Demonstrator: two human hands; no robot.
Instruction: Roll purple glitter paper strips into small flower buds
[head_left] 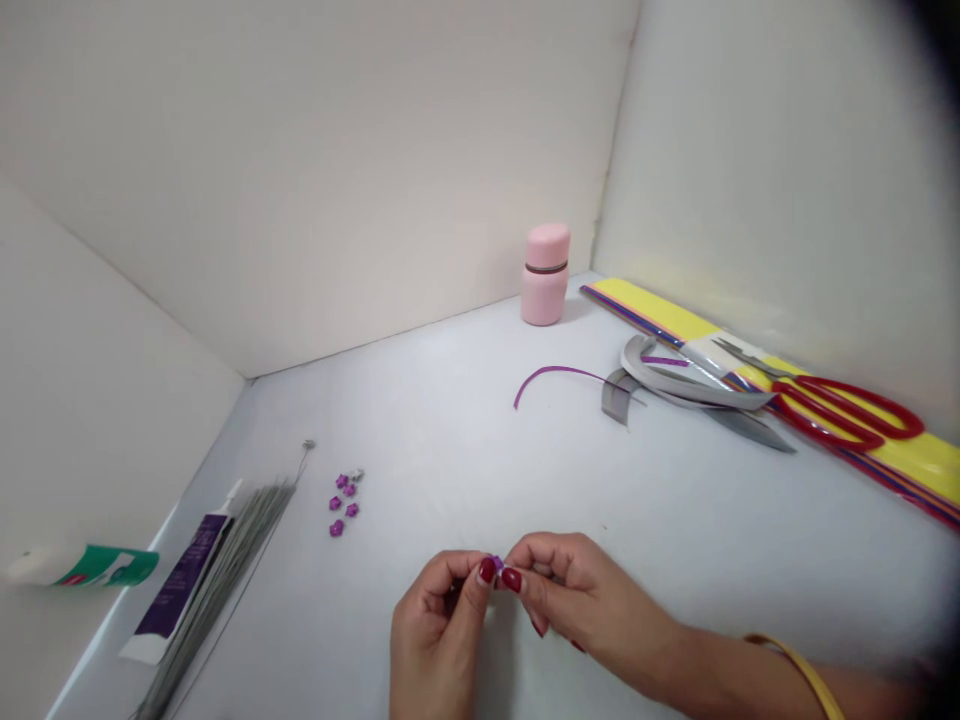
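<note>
Close to the table's front edge, my left hand [444,610] and my right hand [566,590] meet fingertip to fingertip. Between their thumbs and forefingers they pinch a small purple paper star [498,565], mostly covered by the fingers. Both hands are closed on it. To the left of my hands lies a loose group of several finished-looking purple paper stars [335,503], with a silvery grey one [357,475] at its top. A thin purple paper strip [559,369] curves across the table beyond my right hand.
At left lie a bundle of grey wires [232,570], a purple-and-white glue tube [184,580] and a green-and-white tube [112,566]. A pink flask [546,275] stands at the back. Grey paper strips [660,380] and red-handled scissors [847,410] rest by coloured paper packs [652,305] at right.
</note>
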